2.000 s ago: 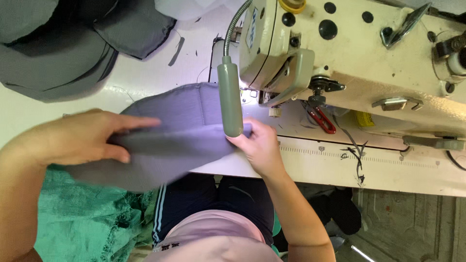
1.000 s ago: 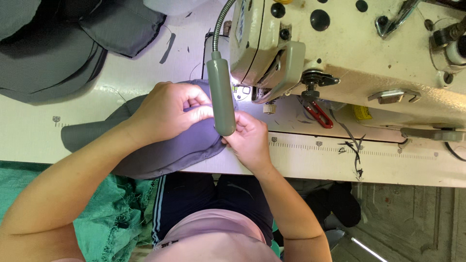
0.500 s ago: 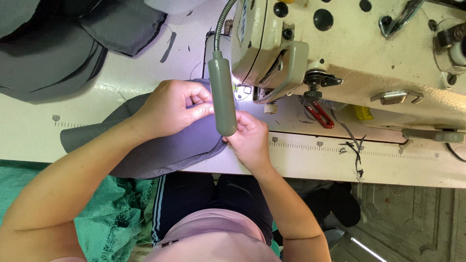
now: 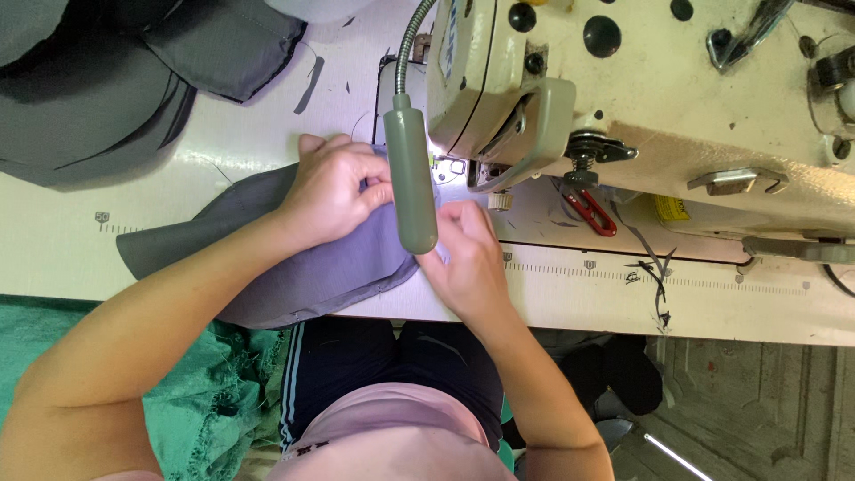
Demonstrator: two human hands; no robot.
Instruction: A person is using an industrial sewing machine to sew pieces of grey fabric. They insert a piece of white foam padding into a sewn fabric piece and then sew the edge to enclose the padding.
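Note:
A piece of grey fabric (image 4: 294, 267) lies on the pale sewing table (image 4: 53, 258), its right end under the head of a cream sewing machine (image 4: 641, 98). My left hand (image 4: 334, 191) rests curled on top of the fabric, pinching it near the needle area. My right hand (image 4: 468, 258) grips the fabric's right edge just in front of the presser foot. A grey-green gooseneck lamp (image 4: 411, 178) hangs over both hands and hides part of the fabric between them.
Stacked dark grey fabric pieces (image 4: 98, 80) lie at the table's far left. Small red snips (image 4: 592, 209) rest on the machine bed, with loose thread scraps (image 4: 655, 267) nearby. Green cloth (image 4: 196, 401) hangs below the table's front edge by my lap.
My left hand moved from the fabric's left part to the needle area and curled onto the cloth. Since then both hands have held almost still.

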